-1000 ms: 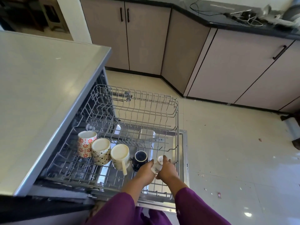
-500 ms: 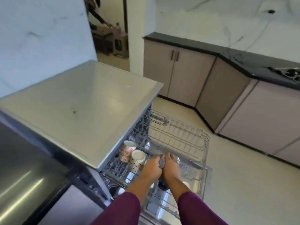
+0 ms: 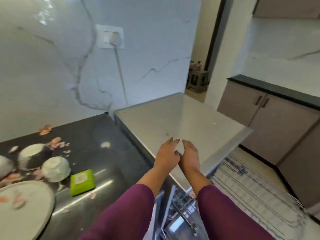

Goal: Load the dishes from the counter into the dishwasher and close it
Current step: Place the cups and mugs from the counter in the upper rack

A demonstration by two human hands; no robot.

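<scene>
My left hand (image 3: 167,154) and my right hand (image 3: 190,154) hover side by side, empty, fingers relaxed, over the steel top of the dishwasher (image 3: 187,122). The pulled-out wire rack (image 3: 256,193) shows blurred at the lower right, its cups hidden behind my arms. On the dark counter (image 3: 103,134) to the left stand two upturned bowls, a large grey one (image 3: 33,155) and a smaller white one (image 3: 56,168). The edge of a further bowl (image 3: 5,166) shows at the far left. A big white plate (image 3: 24,210) lies at the lower left.
A green sponge pack (image 3: 82,181) lies beside the white bowl. Peel scraps (image 3: 57,144) are scattered over the counter. A socket with a white cord (image 3: 112,38) is on the marble wall. Brown cabinets (image 3: 277,122) stand at the right.
Both hands have let go of the small cup in the rack and risen over the dishwasher top. My view has swung up and left, bringing the counter dishes into sight.
</scene>
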